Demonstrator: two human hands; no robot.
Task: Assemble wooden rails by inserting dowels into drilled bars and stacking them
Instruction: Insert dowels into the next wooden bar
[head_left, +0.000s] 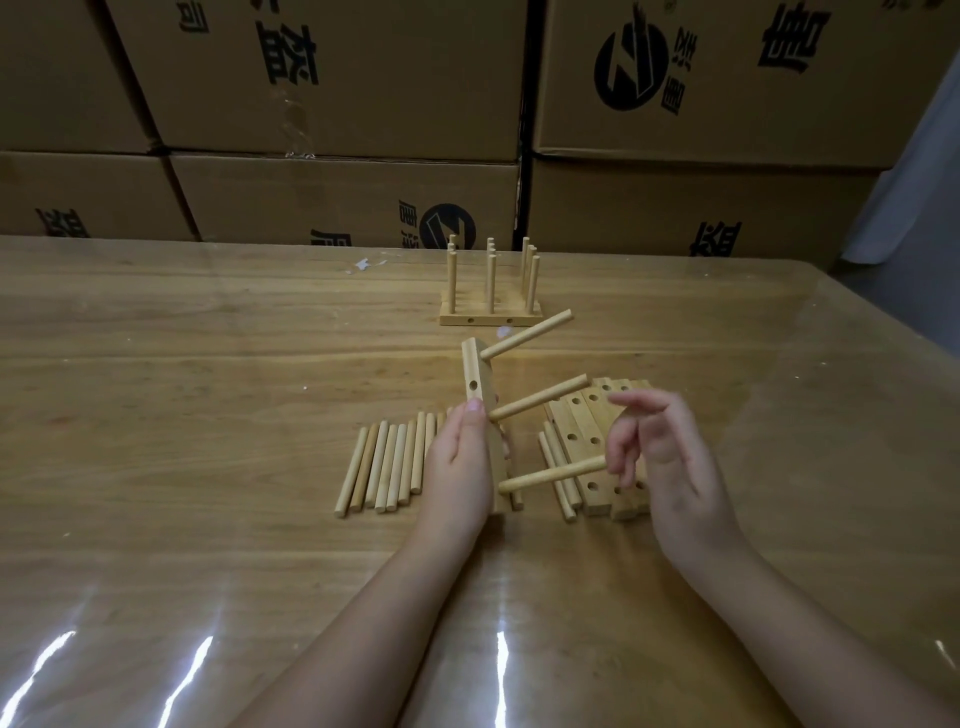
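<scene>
My left hand (462, 462) grips a drilled wooden bar (476, 382) held upright on its end, thumb along its front. Three dowels stick out of the bar to the right: an upper dowel (525, 335), a middle dowel (540, 397) and a lower dowel (550, 478). My right hand (660, 452) hovers beside the free end of the lower dowel with fingers loosely spread and holds nothing. Loose dowels (387, 465) lie in a row to the left. Drilled bars (592, 441) lie in a pile under my right hand.
Finished rails (491, 312) with upright dowels stand together further back on the wooden table (208, 364). Stacked cardboard boxes (337, 104) wall off the far side. The table's right edge runs diagonally at the right.
</scene>
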